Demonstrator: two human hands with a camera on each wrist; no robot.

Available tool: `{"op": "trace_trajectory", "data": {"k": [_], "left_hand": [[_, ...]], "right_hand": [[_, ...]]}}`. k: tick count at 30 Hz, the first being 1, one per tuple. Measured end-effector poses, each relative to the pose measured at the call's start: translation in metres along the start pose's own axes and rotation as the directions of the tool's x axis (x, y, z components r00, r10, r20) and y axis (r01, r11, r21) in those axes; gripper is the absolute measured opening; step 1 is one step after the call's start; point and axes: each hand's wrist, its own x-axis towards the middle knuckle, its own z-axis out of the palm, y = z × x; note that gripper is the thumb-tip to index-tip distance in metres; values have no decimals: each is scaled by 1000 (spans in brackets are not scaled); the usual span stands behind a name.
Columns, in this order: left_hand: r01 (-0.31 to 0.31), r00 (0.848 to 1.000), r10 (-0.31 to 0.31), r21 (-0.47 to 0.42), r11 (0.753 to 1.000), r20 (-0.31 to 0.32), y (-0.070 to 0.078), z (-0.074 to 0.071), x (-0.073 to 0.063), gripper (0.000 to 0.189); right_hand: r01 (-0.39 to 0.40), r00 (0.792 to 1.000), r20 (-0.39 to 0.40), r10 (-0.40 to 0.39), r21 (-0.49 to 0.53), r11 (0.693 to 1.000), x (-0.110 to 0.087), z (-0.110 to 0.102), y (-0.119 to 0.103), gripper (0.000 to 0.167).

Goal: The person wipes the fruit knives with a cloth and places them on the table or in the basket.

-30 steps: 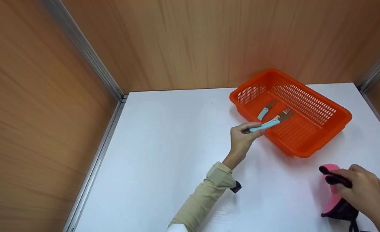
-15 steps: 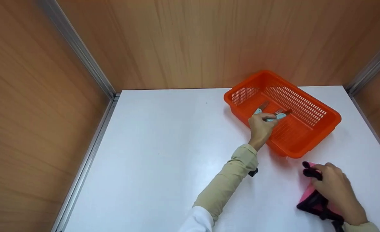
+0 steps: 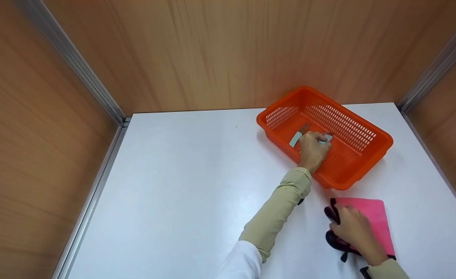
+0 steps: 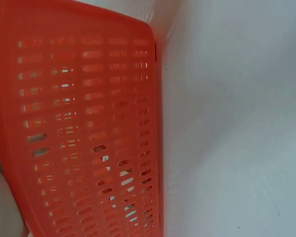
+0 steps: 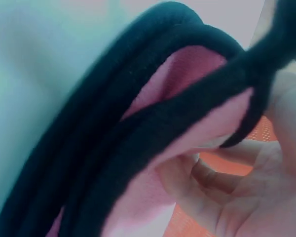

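My left hand (image 3: 312, 152) is inside the orange basket (image 3: 383, 139), its fingers around a small knife (image 3: 328, 137) whose light blue handle end shows; the rest is hidden by the hand. Another knife (image 3: 296, 138) with a pale blue handle lies in the basket left of my hand. On the table, my right hand (image 3: 354, 228) grips a folded pink cloth (image 3: 379, 221) with black edging. The right wrist view has the cloth's dark trim (image 5: 138, 133) up close, with the right hand (image 5: 222, 197) pinching the pink fabric. In the left wrist view the basket's slotted wall (image 4: 84, 89) hides most of the hand.
The basket stands near the back edge of the white table (image 3: 185, 174). Wood-grain panels (image 3: 197, 54) enclose the back and sides, with metal strips (image 3: 92, 85) at the corners. A black cord (image 3: 344, 256) hangs from the cloth.
My left hand has carried the knife from above the basket's near rim down into it. The right hand has moved left with the pink cloth, which now lies flatter. The view has shifted slightly.
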Motion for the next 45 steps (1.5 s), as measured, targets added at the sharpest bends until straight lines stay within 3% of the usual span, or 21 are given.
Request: {"op": "trace_trajectory", "data": {"k": [4,8,11,16,20,23,26,29,32,35,37,38,41,45], "left_hand": [[-16,999,17,-12,1000,38,0,4,4,7],[-68,996,65,55,996,54,-2,7,9,10],[-74,995,67,111,991,70,-3,8,11,18],[8,995,-23,163,987,92,-3,8,15,28],[58,984,-95,236,970,149,-2,7,18,36],[33,970,-116,357,934,213,-1,7,21,24],[-21,950,-133,481,876,284,-1,8,22,4],[-57,930,-163,566,822,330,-3,10,22,19],[-74,916,-203,642,763,346,-4,13,22,18],[-120,913,-197,695,709,358,-4,16,21,11],[-155,916,-157,688,709,369,-4,17,22,2],[-171,919,-130,673,720,373,-4,17,22,5],[-197,926,-44,581,790,374,-3,14,22,21],[-195,931,25,436,879,365,0,8,18,13]], "right_hand": [[22,999,-32,-22,3,1000,2,4,-3,56],[57,995,-82,-56,8,998,3,9,-4,46],[57,994,-95,-55,24,998,3,11,-6,43],[35,997,-78,-30,65,997,4,10,-8,48],[47,994,-105,-40,65,997,6,10,-10,46],[55,991,-126,-47,66,996,7,10,-11,43],[43,991,-130,-32,80,996,8,12,-12,44],[25,992,-125,-14,91,996,8,14,-14,46],[1,994,-106,12,117,993,8,15,-14,54],[-3,994,-110,17,126,992,8,16,-12,57],[1,992,-122,13,118,993,7,15,-11,54],[3,992,-127,12,116,993,7,15,-10,52],[-15,993,-115,31,137,990,7,14,-6,50],[-74,995,-49,84,191,979,6,9,-1,54]]}}
